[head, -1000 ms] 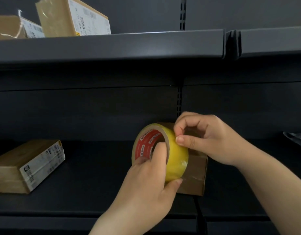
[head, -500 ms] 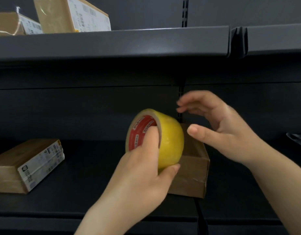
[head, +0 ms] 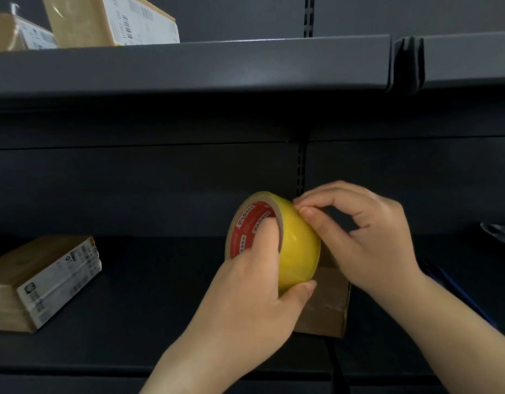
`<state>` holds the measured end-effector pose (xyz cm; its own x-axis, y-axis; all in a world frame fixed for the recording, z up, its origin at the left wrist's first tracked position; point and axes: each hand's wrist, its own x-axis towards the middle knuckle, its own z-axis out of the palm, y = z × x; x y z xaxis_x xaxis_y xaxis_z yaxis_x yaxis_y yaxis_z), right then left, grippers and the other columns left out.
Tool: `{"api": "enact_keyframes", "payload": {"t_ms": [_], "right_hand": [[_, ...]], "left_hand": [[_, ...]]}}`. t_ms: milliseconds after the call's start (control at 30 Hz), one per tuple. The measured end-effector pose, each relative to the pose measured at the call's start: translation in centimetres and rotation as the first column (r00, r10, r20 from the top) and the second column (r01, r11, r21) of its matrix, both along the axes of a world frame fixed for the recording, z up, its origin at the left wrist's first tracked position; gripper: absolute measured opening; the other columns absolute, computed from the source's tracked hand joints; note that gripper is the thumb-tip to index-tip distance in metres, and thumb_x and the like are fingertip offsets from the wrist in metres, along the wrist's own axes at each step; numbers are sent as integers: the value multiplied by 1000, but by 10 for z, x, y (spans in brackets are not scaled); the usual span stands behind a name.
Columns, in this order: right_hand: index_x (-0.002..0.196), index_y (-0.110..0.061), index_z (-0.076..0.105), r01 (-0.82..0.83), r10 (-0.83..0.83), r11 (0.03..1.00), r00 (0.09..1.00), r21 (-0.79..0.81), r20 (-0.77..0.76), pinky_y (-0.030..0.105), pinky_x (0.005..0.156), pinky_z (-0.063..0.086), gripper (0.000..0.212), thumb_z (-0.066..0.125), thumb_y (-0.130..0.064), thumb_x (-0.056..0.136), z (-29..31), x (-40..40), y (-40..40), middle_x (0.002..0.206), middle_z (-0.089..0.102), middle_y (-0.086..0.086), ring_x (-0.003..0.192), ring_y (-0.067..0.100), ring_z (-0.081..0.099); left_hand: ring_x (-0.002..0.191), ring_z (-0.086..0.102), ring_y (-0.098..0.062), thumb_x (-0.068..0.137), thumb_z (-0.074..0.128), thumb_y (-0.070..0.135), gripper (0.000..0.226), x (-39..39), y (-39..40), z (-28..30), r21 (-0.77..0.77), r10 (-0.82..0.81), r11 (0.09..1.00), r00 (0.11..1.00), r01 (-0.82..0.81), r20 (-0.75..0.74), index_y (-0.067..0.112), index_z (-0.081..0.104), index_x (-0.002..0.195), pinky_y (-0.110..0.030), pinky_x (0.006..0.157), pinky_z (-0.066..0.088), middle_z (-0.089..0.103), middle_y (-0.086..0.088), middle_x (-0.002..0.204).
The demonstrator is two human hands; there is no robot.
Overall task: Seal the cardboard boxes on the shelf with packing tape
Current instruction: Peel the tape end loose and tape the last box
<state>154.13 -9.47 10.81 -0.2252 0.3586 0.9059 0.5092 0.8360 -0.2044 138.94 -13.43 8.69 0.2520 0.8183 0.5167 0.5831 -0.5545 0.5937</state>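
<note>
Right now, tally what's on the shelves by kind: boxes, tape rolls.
Brown cardboard boxes: 4: two on the upper shelf, one labelled at lower left, one behind the roll
Yellow packing tape rolls with red core label: 1, in the hands rather than on a shelf
Total: 5

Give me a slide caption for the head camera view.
Left hand grips yellow tape roll while right hand picks at its edge above a cardboard box.

The tape roll's [head: 298, 245] red core label reads "JOLO"; box labels are illegible.
</note>
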Motion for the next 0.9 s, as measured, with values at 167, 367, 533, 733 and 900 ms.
{"api": "enact_keyframes", "payload": {"t_ms": [167, 367, 533, 733, 900], "right_hand": [[85, -15, 64, 176, -183, 975, 982, 139, 44, 28, 85, 49, 11, 53, -13, 86, 13, -2, -6, 78, 59, -12, 74, 1, 57], [76, -14, 63, -292, 261, 821, 956, -491, -132, 12, 64, 45, 17, 54, -14, 90, 47, 3, 8, 63, 62, -4, 63, 3, 59], [72, -12, 70, -352, 352, 707, 927, -613, -127, 17, 63, 51, 21, 78, -29, 63, 56, 11, 22, 65, 69, 3, 63, 11, 65], [66, -11, 74, -322, 380, 520, 917, -791, -124, 17, 62, 53, 13, 69, -18, 56, 63, 19, 45, 63, 69, 4, 63, 10, 66], [69, -15, 76, -242, 391, 465, 919, -851, -48, 19, 59, 55, 14, 71, -16, 57, 69, 23, 67, 63, 71, 4, 62, 9, 67]], "left_hand": [[76, 66, -10, 74, 59, 58, 52, -1, 3, 2, -93, -30, 995, 983, 47, 181, 36, 39, 116, -35, 68, 57, 68, 6, 86], [50, 66, -11, 68, 49, 57, 32, -6, -1, 12, -222, -77, 956, 896, 190, 438, 34, 60, 88, -20, 47, 52, 69, 2, 58], [51, 66, -11, 72, 56, 52, 27, -12, 1, 10, -256, -74, 943, 882, 214, 465, 33, 59, 91, -21, 49, 53, 69, 0, 58], [55, 66, -18, 71, 66, 23, 37, -17, -3, 6, -362, -199, 811, 798, 460, 570, 27, 54, 106, -25, 56, 53, 69, -7, 62], [62, 67, -22, 75, 64, 14, 39, -20, -9, 9, -361, -270, 687, 682, 631, 679, 25, 53, 112, -27, 60, 54, 69, -12, 66]]}}
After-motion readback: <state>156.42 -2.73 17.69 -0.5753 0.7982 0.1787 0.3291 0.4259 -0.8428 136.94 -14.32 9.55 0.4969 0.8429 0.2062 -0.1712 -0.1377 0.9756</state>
